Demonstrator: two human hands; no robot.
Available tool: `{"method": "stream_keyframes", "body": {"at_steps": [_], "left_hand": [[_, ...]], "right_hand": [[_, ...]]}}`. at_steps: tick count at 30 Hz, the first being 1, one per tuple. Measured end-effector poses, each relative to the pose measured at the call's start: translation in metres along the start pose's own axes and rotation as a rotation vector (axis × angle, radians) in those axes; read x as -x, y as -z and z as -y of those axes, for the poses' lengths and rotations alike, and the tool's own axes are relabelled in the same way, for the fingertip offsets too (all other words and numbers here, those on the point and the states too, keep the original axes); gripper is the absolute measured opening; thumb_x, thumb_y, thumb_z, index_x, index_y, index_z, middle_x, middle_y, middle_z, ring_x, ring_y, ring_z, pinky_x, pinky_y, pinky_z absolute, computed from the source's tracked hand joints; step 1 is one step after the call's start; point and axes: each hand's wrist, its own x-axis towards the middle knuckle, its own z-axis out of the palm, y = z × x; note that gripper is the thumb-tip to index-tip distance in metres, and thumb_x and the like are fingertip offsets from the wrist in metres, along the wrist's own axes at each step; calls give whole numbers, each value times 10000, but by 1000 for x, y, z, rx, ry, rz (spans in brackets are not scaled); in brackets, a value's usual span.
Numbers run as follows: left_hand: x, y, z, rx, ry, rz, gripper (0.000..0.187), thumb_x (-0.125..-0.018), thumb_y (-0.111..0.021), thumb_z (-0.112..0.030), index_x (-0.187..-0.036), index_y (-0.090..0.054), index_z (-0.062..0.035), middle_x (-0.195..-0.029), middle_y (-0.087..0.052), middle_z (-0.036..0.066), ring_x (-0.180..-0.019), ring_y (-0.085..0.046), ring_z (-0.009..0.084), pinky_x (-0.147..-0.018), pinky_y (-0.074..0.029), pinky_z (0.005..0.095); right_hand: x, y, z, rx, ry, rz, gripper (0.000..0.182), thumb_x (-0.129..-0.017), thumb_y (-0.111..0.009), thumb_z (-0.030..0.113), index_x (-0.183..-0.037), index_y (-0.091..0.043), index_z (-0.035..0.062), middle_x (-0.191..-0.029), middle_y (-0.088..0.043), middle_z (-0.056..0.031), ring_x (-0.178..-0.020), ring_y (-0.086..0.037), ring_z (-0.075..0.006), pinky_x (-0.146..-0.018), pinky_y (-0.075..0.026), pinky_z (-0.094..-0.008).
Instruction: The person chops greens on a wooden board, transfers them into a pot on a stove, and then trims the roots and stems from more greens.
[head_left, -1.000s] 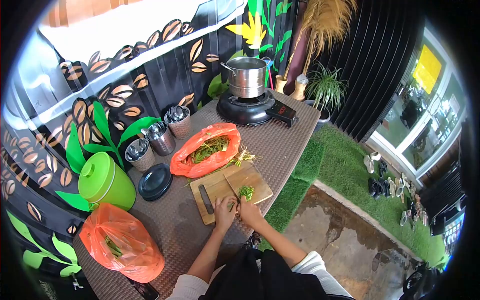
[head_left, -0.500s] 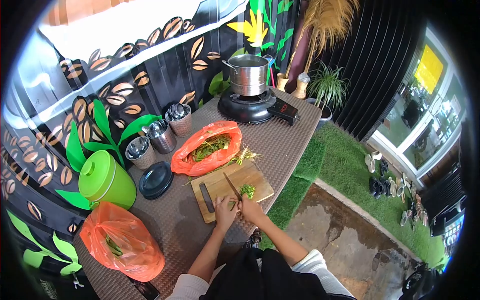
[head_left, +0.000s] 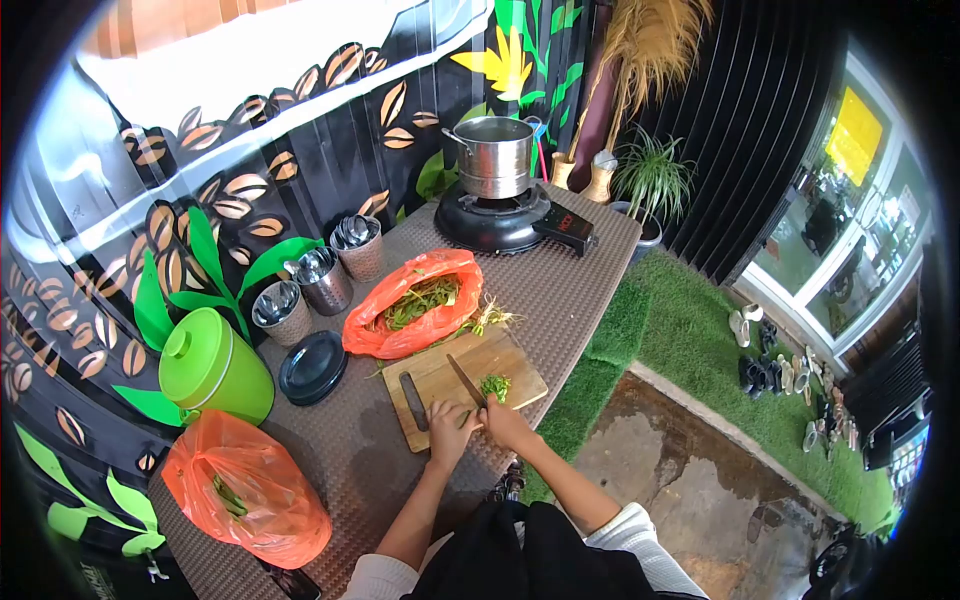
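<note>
Lidded green container (head_left: 225, 375) beside dark plates (head_left: 313, 367), potted plant (head_left: 655, 182), shoes (head_left: 739, 328) on green turf (head_left: 685, 320).

So there was just the one cam, worn on the person's head, and it looked forward and down over the cutting board (head_left: 450, 375), with the person's own forearms coming in from the bottom edge. It sat pretty close above the board but went super wide, catching the pot (head_left: 495, 160) beyond it, the wall left of it and the grass (head_left: 690, 340) off to its right. No second view, so nothing overlapped.
</note>
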Motion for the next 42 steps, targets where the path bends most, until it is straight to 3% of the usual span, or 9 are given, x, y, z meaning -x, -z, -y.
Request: {"method": "stream_keyframes", "body": {"at_steps": [3, 7, 9, 16, 18, 23, 33, 35, 42], "left_hand": [[-2, 1, -1, -29, -78, -20, 134, -687, -735, -114, -784, -683, -38, -808, -620, 79, -841, -528, 271, -772, -413, 369], [-1, 0, 1, -26, -7, -22, 125, -685, -734, -112, -782, -689, -47, -809, -622, 67, -836, -528, 266, -764, -412, 363], [-1, 1, 0, -23, 24, -14, 120, -686, -735, -111, -779, -690, -50, -809, -622, 64, -835, -528, 266, -760, -413, 363], [0, 3, -1, -23, -18, -24, 108, -696, -729, -128, -771, -689, -63, -811, -620, 56, -840, -533, 257, -789, -390, 363], [0, 2, -3, -18, -27, -26, 107, -700, -725, -130, -775, -688, -64, -815, -620, 54, -842, -534, 255, -794, -385, 363], [1, 5, -6, -76, -44, -4, 80, -714, -692, -119, -776, -685, -68, -833, -617, 42, -844, -538, 251, -791, -384, 369], [-4, -9, 2, 77, 38, 3, 169, -722, -709, -113, -887, -701, -77, -815, -664, 25, -774, -540, 210, -782, -374, 351], [-8, -10, -5, 80, 186, 39, 184, -725, -696, -115, -909, -700, -102, -810, -671, 6, -834, -556, 223, -785, -384, 363], [-8, -12, -5, 66, 170, 30, 150, -739, -696, -150, -885, -692, -114, -813, -674, -10, -807, -557, 208, -784, -363, 346]], "right_hand": [[13, 0, 4, 41, -5, -28, 319, -915, -434, 257, -1017, -397, -42, -791, -612, -302, -788, -611, -466, -711, -483, -526], [27, -10, 28, 71, -131, -63, 302, -906, -453, 258, -998, -404, -25, -769, -610, -303, -771, -618, -455, -651, -492, -531], [12, -20, 17, 97, -99, -105, 308, -904, -462, 270, -989, -405, -21, -755, -612, -293, -750, -621, -450, -621, -493, -534], [7, -6, 3, 1, 1, 15, 319, -911, -445, 277, -1009, -405, -24, -776, -610, -297, -784, -615, -458, -700, -487, -531], [27, -10, 18, 112, -84, -78, 290, -917, -439, 267, -997, -411, -10, -774, -632, -269, -766, -633, -437, -676, -515, -509], [14, -23, 17, 225, -51, -164, 226, -894, -468, 240, -956, -408, 31, -697, -636, -228, -655, -651, -393, -558, -533, -469], [17, -3, 6, 78, -73, -84, 320, -920, -443, 261, -1050, -393, -28, -799, -617, -294, -787, -619, -461, -693, -499, -529], [22, -1, 11, 65, -97, -90, 322, -922, -436, 261, -1055, -397, -30, -829, -613, -307, -807, -609, -475, -723, -491, -531], [23, -7, 24, 45, -220, -85, 329, -918, -443, 270, -1050, -407, -29, -822, -619, -295, -813, -611, -469, -727, -488, -540]]}}
